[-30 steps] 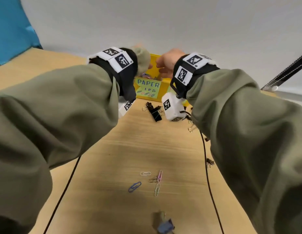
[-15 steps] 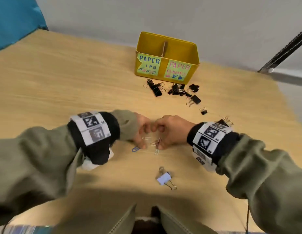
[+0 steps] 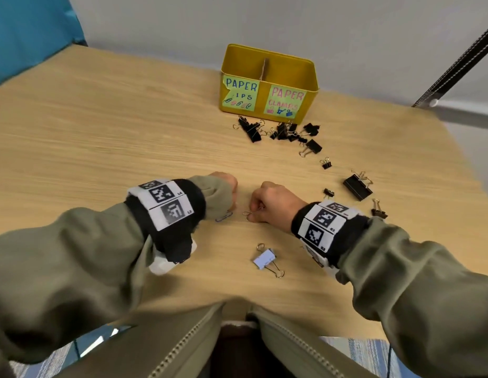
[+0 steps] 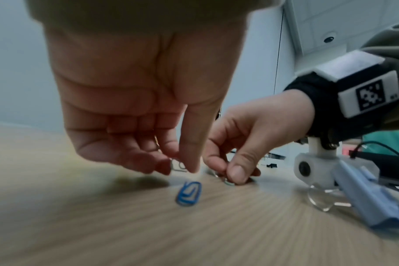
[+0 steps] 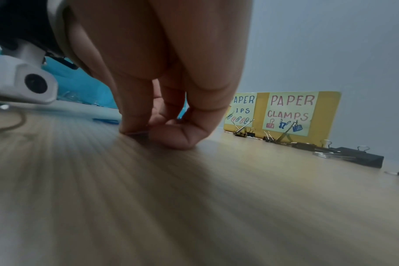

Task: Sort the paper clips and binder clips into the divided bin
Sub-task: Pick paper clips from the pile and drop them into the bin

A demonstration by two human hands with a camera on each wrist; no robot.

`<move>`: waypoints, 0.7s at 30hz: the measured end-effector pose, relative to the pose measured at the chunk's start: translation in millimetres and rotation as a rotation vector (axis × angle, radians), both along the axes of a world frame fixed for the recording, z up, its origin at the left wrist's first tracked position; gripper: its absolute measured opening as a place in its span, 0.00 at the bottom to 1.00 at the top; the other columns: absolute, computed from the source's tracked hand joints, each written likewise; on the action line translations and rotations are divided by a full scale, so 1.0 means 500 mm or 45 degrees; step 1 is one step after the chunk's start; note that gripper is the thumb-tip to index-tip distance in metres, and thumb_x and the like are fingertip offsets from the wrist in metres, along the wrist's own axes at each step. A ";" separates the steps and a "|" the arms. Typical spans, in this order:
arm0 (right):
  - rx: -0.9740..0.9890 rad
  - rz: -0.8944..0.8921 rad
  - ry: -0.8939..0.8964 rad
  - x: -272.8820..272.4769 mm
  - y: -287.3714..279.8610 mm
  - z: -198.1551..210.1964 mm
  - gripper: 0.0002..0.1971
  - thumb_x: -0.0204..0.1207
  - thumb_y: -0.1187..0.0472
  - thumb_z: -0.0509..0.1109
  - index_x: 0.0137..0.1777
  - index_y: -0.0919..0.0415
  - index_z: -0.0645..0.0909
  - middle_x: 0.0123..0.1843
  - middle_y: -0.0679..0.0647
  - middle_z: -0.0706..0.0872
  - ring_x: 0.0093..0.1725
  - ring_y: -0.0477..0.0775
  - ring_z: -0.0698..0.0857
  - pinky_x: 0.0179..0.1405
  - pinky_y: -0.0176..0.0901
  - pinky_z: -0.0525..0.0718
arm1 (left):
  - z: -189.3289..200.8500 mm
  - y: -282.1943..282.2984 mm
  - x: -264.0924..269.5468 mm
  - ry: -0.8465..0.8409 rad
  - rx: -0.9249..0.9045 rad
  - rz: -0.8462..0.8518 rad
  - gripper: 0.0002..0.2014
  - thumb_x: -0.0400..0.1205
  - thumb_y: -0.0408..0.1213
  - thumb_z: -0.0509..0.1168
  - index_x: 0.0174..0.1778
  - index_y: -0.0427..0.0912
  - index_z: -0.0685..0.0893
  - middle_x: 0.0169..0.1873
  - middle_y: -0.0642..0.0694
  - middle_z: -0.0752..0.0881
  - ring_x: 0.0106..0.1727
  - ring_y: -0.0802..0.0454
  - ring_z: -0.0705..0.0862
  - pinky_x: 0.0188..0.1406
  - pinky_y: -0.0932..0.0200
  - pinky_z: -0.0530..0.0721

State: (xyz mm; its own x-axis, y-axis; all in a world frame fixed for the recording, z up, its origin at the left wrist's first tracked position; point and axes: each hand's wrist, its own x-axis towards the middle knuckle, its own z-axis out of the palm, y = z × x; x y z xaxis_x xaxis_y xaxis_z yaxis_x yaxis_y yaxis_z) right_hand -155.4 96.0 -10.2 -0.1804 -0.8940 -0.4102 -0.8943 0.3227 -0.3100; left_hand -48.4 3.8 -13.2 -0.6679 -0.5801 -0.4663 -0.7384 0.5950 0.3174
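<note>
The yellow divided bin (image 3: 268,83) stands at the table's far side, labelled for paper clips on the left and clamps on the right. Both hands are low over loose paper clips near me. My left hand (image 3: 229,205) curls its fingers and thumb around a pale wire paper clip (image 4: 177,165). A blue paper clip (image 4: 189,193) lies on the wood just below it. My right hand (image 3: 253,214) pinches a silver paper clip (image 3: 247,214) against the table with thumb and fingertips (image 5: 173,136). The bin (image 5: 282,115) shows behind it.
A light-blue binder clip (image 3: 264,259) lies close to me. Several black binder clips (image 3: 278,130) are heaped in front of the bin, and others, one large (image 3: 357,186), trail to the right. The wooden table (image 3: 101,118) ends at a grey wall.
Both hands came down from the bin to the paper clips near me. Since half a second ago they have drawn slightly apart, each with its fingers on a clip.
</note>
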 end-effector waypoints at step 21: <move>-0.147 0.005 -0.095 0.001 0.022 -0.006 0.07 0.73 0.63 0.73 0.50 0.63 0.83 0.43 0.49 0.79 0.46 0.47 0.77 0.45 0.35 0.73 | -0.007 0.022 0.027 -0.127 0.067 -0.166 0.12 0.79 0.36 0.66 0.58 0.41 0.86 0.59 0.44 0.87 0.60 0.48 0.85 0.49 0.65 0.77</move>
